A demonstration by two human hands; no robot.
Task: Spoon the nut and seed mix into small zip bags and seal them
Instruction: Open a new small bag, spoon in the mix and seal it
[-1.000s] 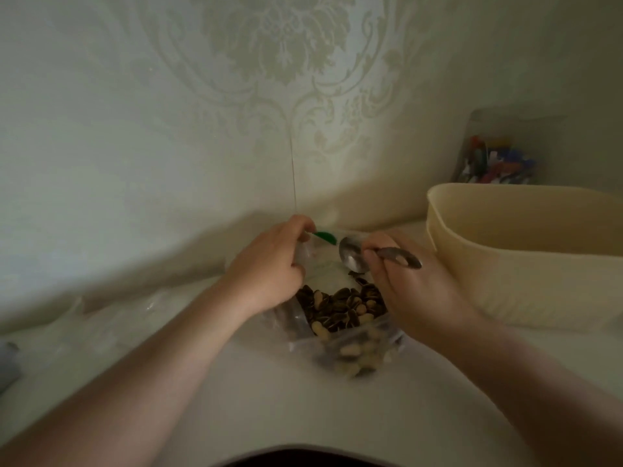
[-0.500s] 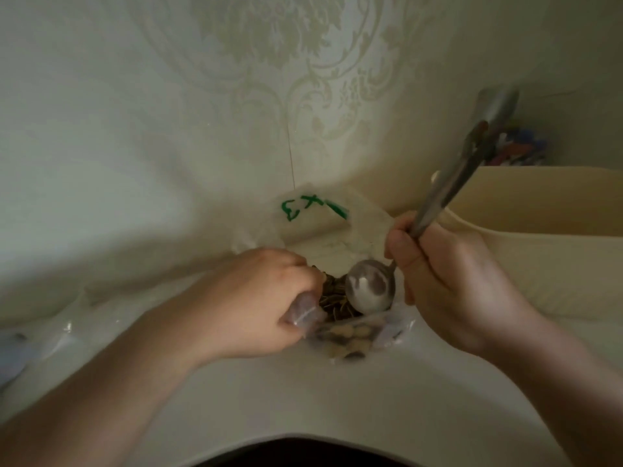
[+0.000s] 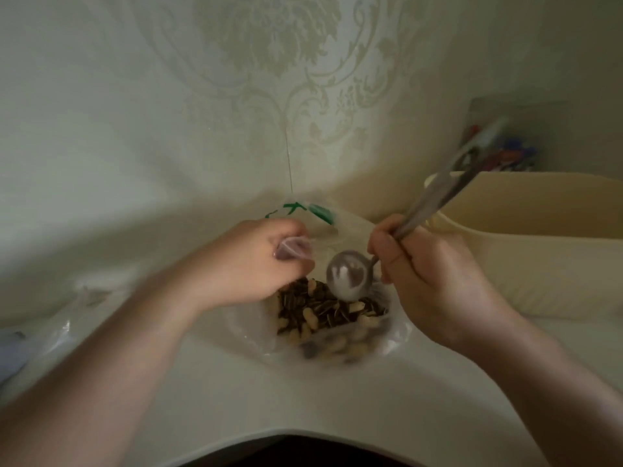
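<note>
Scooping from the bulk bag
Right hand [image 3: 435,281] grips the spoon [image 3: 349,276] over the nut and seed mix [image 3: 323,310]; left hand [image 3: 249,264] pinches a small zip bag [image 3: 293,249], seemingly unfilled, unsealed.

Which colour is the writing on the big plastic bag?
Green writing, seen in the head view, the only one.

Cream plastic tub [image 3: 539,251] at right on the pale surface [image 3: 303,399], its back against the corner. Behind the tub, a clear container of coloured items [image 3: 505,153], blurred. Damask-patterned wallpaper [image 3: 269,79] on the wall. Crumpled clear plastic [image 3: 64,328] at the left edge of the surface
</note>
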